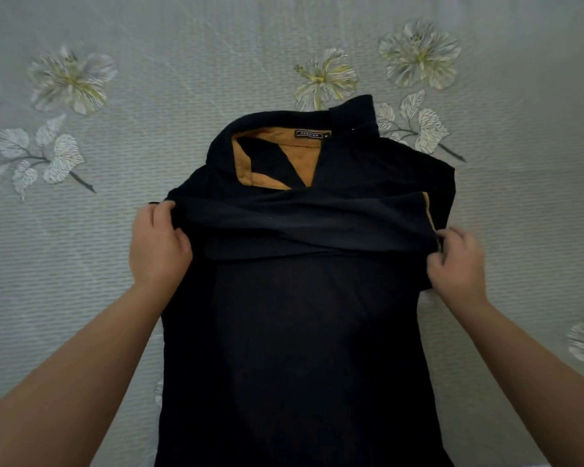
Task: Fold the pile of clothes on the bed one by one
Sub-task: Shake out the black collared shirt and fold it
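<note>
Hands work a black shirt [304, 332] spread across the middle of the bed [81, 247], its collar end farthest from the person. On the shirt's left edge, the left hand [159, 244] pinches a fold of dark cloth, fingers curled around it. On the shirt's right edge, the right hand [455, 261] pinches the other end of the same folded band. A mustard lining [300, 160] shows inside the collar, beside a small label [309, 134]. Pale printed flowers [71, 79] dot the bedspread beyond the shirt.

A bed [81, 247] fills the frame, covered in a pale grey-green ribbed bedspread. White flowers [71, 80] with yellow centres and leafy sprigs [38, 156] are printed at upper left, upper right and right edge. Light is soft, even.
</note>
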A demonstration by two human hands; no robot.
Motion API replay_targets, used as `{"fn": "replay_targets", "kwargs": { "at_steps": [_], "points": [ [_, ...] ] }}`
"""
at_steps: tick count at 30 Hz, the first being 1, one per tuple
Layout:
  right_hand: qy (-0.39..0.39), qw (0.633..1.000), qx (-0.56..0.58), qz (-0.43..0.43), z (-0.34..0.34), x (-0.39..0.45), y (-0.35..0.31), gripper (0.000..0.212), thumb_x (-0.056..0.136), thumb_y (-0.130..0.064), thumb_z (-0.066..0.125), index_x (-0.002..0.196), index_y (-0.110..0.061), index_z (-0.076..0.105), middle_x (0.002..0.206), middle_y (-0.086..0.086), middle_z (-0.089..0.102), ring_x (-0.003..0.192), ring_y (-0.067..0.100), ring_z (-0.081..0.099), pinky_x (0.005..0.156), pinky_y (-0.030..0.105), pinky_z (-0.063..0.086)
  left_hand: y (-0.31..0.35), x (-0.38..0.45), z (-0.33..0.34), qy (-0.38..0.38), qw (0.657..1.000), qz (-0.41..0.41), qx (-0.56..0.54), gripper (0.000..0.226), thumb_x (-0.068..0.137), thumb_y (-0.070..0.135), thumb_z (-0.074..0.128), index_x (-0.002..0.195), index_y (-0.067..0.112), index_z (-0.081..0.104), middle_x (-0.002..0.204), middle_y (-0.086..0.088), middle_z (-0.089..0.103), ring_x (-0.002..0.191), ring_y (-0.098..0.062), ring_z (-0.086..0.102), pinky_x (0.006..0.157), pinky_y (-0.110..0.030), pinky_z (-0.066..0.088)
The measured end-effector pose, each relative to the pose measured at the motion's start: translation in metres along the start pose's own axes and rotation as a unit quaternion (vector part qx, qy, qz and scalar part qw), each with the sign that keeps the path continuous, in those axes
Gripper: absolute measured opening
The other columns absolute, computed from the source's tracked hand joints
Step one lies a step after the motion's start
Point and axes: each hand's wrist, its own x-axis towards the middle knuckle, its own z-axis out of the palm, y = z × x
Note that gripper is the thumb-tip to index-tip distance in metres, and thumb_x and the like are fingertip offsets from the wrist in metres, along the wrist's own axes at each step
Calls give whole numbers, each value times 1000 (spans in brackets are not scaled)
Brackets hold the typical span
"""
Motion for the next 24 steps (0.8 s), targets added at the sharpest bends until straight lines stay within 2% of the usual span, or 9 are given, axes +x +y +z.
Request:
{"fn": "replay_targets", "kwargs": {
  "at_steps": [2,7,10,12,14,16,18,21,24],
  "points": [
    [24,999,-10,-28,0,7,-15,37,79,4,54,116,8,55,128,27,46,118,42,43,102,45,31,-7,11,-1,-28,999,2,20,38,83,4,57,120,0,53,121,-21,47,112,-34,44,83,-43,42],
    [-48,979,-40,-196,21,6,-60,36,80,-1,61,115,8,57,126,27,50,119,42,45,101,51,35,-18,25,-12,-8,1000,19,2,21,87,2,51,101,-3,66,103,-22,60,100,-36,52,74,-36,39],
    [-57,975,-60,-208,35,11,-80,41,84,-11,61,121,3,55,132,23,47,126,38,41,105,53,31,-23,31,-19,-43,995,44,-83,14,85,-1,50,94,-1,62,94,-13,63,90,-27,55,77,-29,37],
    [-91,971,-100,-198,39,19,-87,51,87,-26,59,131,-4,47,141,18,38,134,33,31,109,52,19,-28,33,-25,-90,984,10,-155,12,87,0,47,85,10,54,81,0,59,74,-15,51,67,-21,33],
    [-147,959,-156,-187,43,25,-87,56,89,-37,54,136,-11,41,146,12,32,138,28,23,112,51,11,-32,37,-27,-124,967,-43,-220,24,89,0,45,74,19,47,69,6,51,63,-8,46,58,-18,34],
    [-135,960,-139,-201,44,27,-85,41,89,-28,56,124,-5,55,135,16,46,129,32,37,109,51,20,-33,45,-28,-143,927,-120,-327,32,90,-2,42,70,22,46,68,3,49,62,-8,44,60,-16,37],
    [-78,975,-79,-193,43,29,-82,23,88,-11,57,100,6,67,113,23,60,108,39,53,97,47,37,-34,56,-29,-152,898,-153,-383,32,91,-3,39,70,20,47,68,1,48,61,-8,43,59,-17,38],
    [-59,985,-58,-153,36,36,-77,19,88,-3,54,92,11,67,101,27,62,97,41,55,87,42,41,-32,76,-31,-208,907,-106,-350,33,91,-3,39,68,19,48,63,2,46,49,0,43,45,-9,35],
    [-84,979,-83,-167,33,49,-74,21,89,-7,53,96,9,65,104,26,61,102,40,54,90,43,39,-33,102,-28,-253,929,-67,-260,34,87,-1,40,58,17,47,57,0,43,52,-11,40,45,-20,33]
  ]
}}
